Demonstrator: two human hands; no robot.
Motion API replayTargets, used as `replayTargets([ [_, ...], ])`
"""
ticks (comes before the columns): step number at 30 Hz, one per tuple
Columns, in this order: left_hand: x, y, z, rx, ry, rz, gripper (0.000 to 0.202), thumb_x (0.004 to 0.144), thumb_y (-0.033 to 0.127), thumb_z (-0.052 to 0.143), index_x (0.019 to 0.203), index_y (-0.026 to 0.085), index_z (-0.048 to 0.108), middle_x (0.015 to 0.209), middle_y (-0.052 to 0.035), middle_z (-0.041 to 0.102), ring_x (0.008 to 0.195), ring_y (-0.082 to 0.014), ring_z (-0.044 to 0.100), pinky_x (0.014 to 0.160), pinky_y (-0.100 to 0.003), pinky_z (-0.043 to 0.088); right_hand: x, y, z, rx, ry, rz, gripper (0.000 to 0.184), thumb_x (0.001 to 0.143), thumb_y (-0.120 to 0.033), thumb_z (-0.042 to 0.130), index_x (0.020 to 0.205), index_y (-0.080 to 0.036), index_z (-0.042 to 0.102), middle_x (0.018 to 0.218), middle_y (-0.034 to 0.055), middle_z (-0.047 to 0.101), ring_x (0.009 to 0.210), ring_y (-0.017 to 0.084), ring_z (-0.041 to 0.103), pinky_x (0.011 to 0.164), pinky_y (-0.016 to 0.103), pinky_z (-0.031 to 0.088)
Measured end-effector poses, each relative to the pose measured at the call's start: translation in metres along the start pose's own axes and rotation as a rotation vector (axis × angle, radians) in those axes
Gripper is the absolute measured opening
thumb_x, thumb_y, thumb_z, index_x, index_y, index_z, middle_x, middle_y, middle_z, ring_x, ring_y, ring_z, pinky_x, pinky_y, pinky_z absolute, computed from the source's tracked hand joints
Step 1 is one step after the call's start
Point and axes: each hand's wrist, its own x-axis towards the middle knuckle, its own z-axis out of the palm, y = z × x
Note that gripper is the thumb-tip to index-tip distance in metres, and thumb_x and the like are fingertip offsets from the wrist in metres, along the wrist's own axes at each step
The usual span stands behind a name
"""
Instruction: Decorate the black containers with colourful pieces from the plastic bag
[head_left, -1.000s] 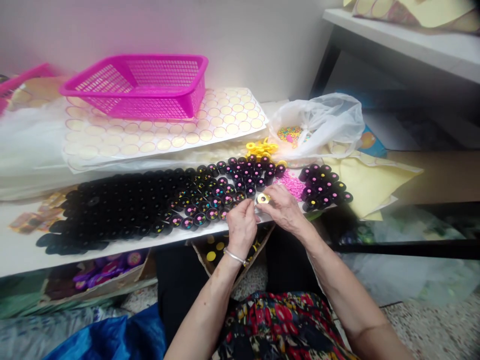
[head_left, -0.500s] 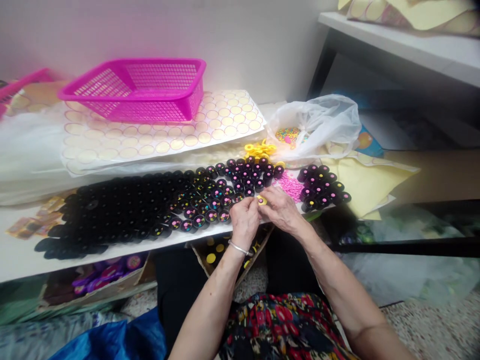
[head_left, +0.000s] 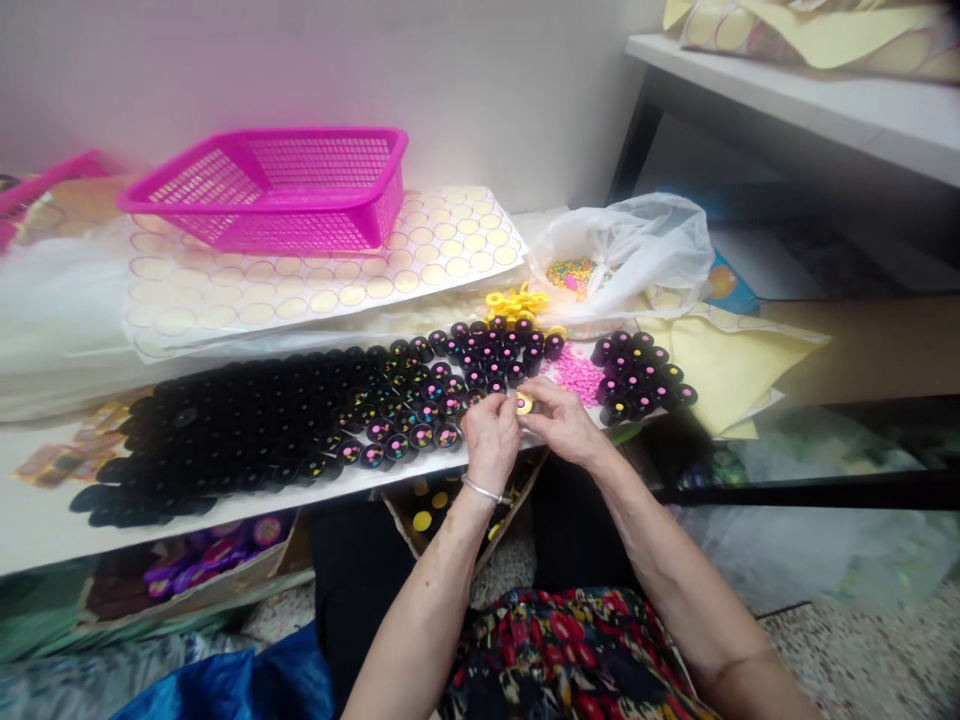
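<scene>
My left hand [head_left: 491, 435] and my right hand [head_left: 562, 420] meet over the table's front edge. Pinched between their fingertips is a small yellow ring [head_left: 524, 403] with a pink centre; what lies beneath it is hidden by the fingers. Round black cups [head_left: 421, 436] just left of my hands hold pink and coloured bits. More black cups [head_left: 491, 350] with pink centres stand behind my hands. A heap of small pink pieces [head_left: 577, 375] lies beyond my right hand, and a pile of yellow rings [head_left: 517, 302] sits farther back.
Rows of black cups [head_left: 232, 430] fill the table's left side; another group [head_left: 645, 375] stands at the right. A pink basket [head_left: 285, 205] rests on sticker sheets [head_left: 450, 245]. A clear bag [head_left: 645, 240] holds coloured beads. Below is a carton [head_left: 405, 520] with yellow-topped pieces.
Both hands stay together on the yellow ring, which has tilted slightly between the fingers. The view has shifted a little; the things on the table look unmoved.
</scene>
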Motion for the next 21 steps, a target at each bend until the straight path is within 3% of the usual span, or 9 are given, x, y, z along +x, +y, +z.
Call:
replayTargets([
  [3,-0.004,0.004,-0.001,-0.001,-0.034,-0.01,0.033,0.079,0.041,0.049,0.061,0.017,0.062,0.042,0.0043,0.045,0.043,-0.0087,0.041,0.047,-0.02,0.03,-0.002,0.008,0.006,0.169,0.097,0.101,0.019,0.078,-0.032,0.057,0.086,-0.017,0.066,0.09,0.0043,0.059,0.086,0.016,0.056,0.073,0.027,0.045],
  [8,-0.011,0.006,0.005,-0.022,-0.029,-0.042,0.031,0.078,0.041,0.052,0.064,0.017,0.063,0.041,0.0047,0.046,0.042,-0.0084,0.042,0.047,-0.02,0.032,0.0,0.014,0.018,0.23,0.393,0.288,0.026,0.075,-0.039,0.059,0.083,-0.016,0.064,0.072,0.0013,0.06,0.064,0.013,0.054,0.059,0.025,0.043],
  [14,-0.014,0.0,0.014,-0.204,0.002,-0.133,0.04,0.078,0.052,0.05,0.066,0.016,0.062,0.039,0.0053,0.043,0.039,-0.0087,0.04,0.042,-0.021,0.032,0.001,0.002,0.022,0.218,0.375,0.35,0.031,0.071,-0.043,0.062,0.058,-0.015,0.056,0.051,-0.0029,0.052,0.049,0.009,0.047,0.046,0.021,0.036],
  [21,-0.013,-0.008,0.018,-0.124,0.087,-0.07,0.036,0.077,0.047,0.052,0.063,0.015,0.063,0.05,0.002,0.052,0.05,-0.0096,0.045,0.048,-0.02,0.035,-0.003,0.001,0.027,0.308,0.34,0.483,0.032,0.073,-0.049,0.059,0.067,-0.02,0.049,0.035,-0.0081,0.043,0.03,0.01,0.042,0.032,0.02,0.031],
])
